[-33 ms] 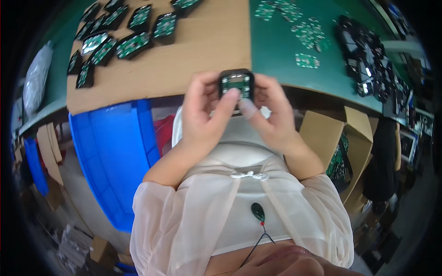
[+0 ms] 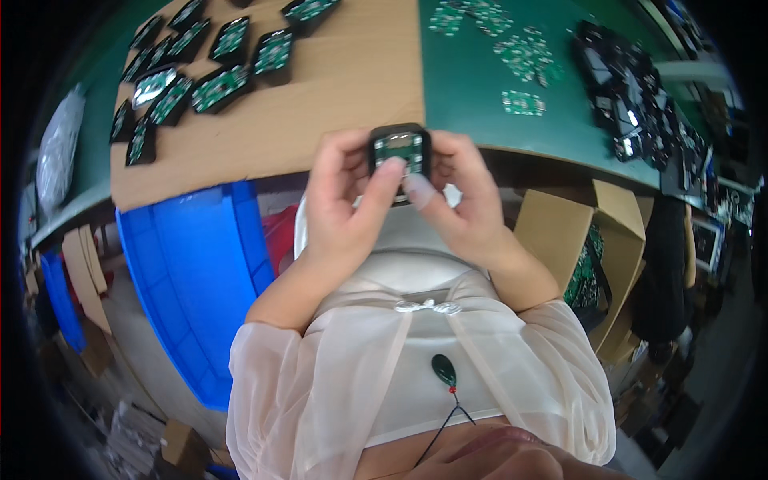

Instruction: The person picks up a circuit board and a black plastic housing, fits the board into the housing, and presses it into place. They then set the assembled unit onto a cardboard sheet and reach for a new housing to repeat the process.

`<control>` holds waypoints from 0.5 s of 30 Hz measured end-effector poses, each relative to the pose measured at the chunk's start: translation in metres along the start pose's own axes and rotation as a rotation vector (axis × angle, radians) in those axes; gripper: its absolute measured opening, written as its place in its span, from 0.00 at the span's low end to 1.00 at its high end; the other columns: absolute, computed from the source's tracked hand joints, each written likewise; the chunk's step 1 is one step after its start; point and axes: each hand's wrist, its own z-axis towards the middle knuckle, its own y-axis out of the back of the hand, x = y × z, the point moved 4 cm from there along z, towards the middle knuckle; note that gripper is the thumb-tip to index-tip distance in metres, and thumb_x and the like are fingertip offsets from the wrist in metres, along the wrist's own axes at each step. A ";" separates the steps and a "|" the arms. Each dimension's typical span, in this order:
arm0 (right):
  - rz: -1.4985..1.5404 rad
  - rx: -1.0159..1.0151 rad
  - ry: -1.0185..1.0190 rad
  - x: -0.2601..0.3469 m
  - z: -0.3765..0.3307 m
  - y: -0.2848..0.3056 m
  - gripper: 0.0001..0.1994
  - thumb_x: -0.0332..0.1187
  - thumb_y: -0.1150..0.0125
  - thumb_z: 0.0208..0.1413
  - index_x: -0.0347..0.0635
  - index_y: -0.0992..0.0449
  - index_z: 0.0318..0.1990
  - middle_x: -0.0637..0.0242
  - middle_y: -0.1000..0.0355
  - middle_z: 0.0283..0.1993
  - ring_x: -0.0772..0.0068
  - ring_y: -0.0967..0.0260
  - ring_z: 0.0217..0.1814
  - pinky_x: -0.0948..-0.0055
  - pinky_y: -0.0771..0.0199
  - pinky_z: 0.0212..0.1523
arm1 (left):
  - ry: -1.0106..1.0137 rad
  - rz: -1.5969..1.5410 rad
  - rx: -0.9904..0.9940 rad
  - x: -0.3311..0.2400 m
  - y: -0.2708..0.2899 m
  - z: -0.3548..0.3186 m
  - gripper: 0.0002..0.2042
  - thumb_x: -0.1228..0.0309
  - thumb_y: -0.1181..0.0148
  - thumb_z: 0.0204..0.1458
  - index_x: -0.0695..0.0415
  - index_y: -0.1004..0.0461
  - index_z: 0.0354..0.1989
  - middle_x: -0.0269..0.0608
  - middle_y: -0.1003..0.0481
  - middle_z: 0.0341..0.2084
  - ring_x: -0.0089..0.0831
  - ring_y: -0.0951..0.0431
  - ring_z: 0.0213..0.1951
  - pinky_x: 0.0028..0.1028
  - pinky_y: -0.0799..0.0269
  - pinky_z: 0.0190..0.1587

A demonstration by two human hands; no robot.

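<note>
Between my two hands, in front of the table's near edge, is a black plastic housing (image 2: 374, 152) with a green circuit board (image 2: 400, 145) inside it. My left hand (image 2: 350, 192) grips the housing's left side, its thumb lying on the board. My right hand (image 2: 466, 196) holds the right side, with the thumb tip at the lower part of the board. The fingers behind the housing are partly hidden. Several similar black housings with green boards (image 2: 274, 53) lie at the far left on a cardboard sheet (image 2: 344, 84).
Loose green circuit boards (image 2: 524, 103) lie on the green tabletop (image 2: 472, 76), with a heap of black parts (image 2: 620, 88) farther right. A blue bin (image 2: 188, 280) stands below the table at left, an open cardboard box (image 2: 552, 232) with boards at right.
The whole view has shifted slightly, so the table and its contents appear a little farther left. Both hands keep hold of the housing in the same grip.
</note>
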 end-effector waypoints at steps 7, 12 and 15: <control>-0.176 -0.069 0.102 0.005 0.004 0.010 0.19 0.29 0.41 0.47 0.37 0.36 0.47 0.67 0.32 0.27 0.78 0.37 0.22 0.80 0.37 0.22 | -0.080 0.180 0.090 -0.007 0.000 0.016 0.13 0.77 0.45 0.50 0.63 0.38 0.43 0.40 0.31 0.36 0.22 0.29 0.38 0.19 0.33 0.39; -0.603 -0.307 0.322 -0.002 0.035 0.078 0.17 0.32 0.37 0.42 0.41 0.29 0.42 0.66 0.34 0.28 0.71 0.37 0.27 0.75 0.35 0.28 | -0.237 0.684 -0.053 -0.010 0.020 0.073 0.11 0.72 0.41 0.48 0.62 0.28 0.39 0.39 0.29 0.29 0.25 0.28 0.32 0.21 0.31 0.33; -1.281 -0.673 0.463 -0.002 0.050 0.162 0.17 0.31 0.40 0.44 0.44 0.30 0.44 0.64 0.31 0.36 0.63 0.37 0.38 0.68 0.37 0.39 | -0.196 1.060 -0.122 -0.004 0.035 0.098 0.12 0.70 0.41 0.47 0.60 0.28 0.39 0.40 0.29 0.28 0.28 0.28 0.32 0.25 0.32 0.32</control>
